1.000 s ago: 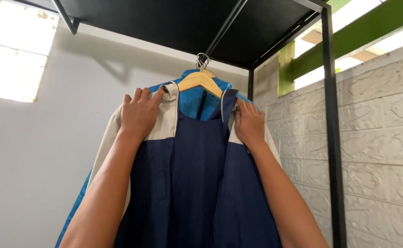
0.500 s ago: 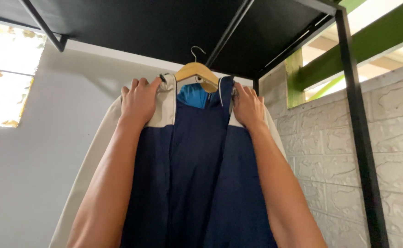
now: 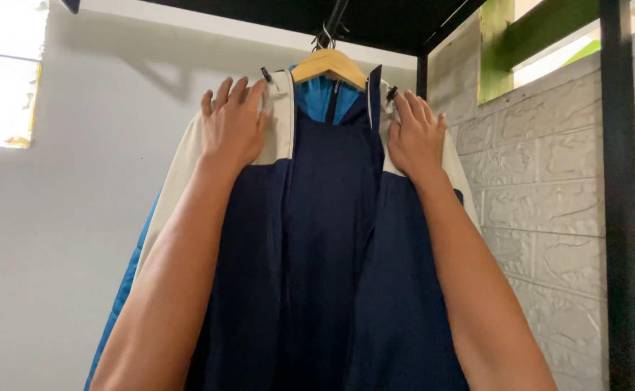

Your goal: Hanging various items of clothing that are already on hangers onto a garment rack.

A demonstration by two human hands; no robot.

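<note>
Left hand (image 3: 232, 124) lies flat on the cream left shoulder of the jacket (image 3: 325, 253), fingers spread and extended upward, palm pressed to the cloth; nothing is pinched or enclosed. Right hand (image 3: 415, 139) rests likewise on the opposite cream shoulder, fingers straight, open against the fabric. Both hands sit level, either side of the collar, about equally close to it. The jacket hangs directly ahead of and above the person, its long axis vertical, navy body falling between the two forearms, blue lining showing at the open neck. It is carried on a wooden hanger (image 3: 330, 65), whose metal hook (image 3: 325, 36) catches a dark rail (image 3: 335, 13) overhead. A black upright post (image 3: 620, 217) stands to the right before a pale brick wall (image 3: 542, 203).
</note>
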